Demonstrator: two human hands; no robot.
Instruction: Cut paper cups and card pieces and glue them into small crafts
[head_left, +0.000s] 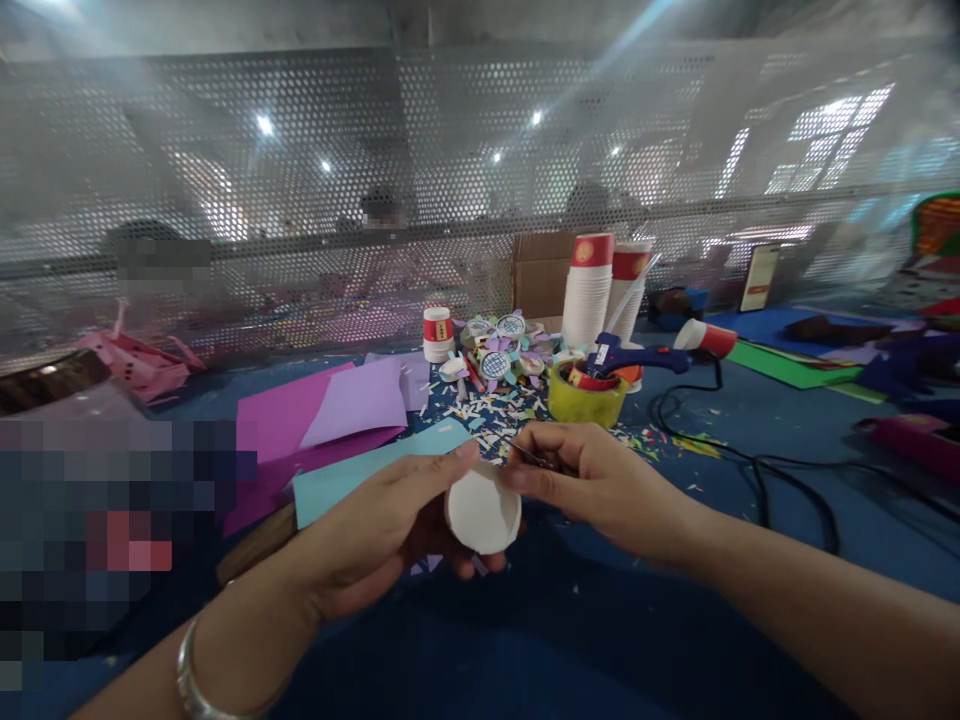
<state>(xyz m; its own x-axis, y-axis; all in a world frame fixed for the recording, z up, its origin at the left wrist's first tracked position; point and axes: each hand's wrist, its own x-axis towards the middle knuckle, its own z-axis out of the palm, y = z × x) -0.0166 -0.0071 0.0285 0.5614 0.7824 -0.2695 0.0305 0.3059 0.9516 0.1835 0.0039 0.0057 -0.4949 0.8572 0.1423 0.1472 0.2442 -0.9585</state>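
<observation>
My left hand [405,510] grips a white round paper piece [484,508] by its left edge, thumb on top and fingers underneath. It looks like the base of a paper cup. At the piece's upper right edge, my right hand [577,470] is closed around a thin dark pointed tool [534,457], perhaps small scissors, mostly hidden by the fingers. Just beyond both hands, small paper scraps [487,405] litter the blue tabletop [585,620]. A light blue paper sheet [375,465] lies beyond my left hand.
A yellow tape roll [589,400] holds a blue glue gun [637,355] whose black cable [757,480] trails right. Behind stand stacked paper cups [589,300] and a pile of paper pieces [502,345]. Purple sheets [300,415] lie left; a green sheet [795,365] lies right.
</observation>
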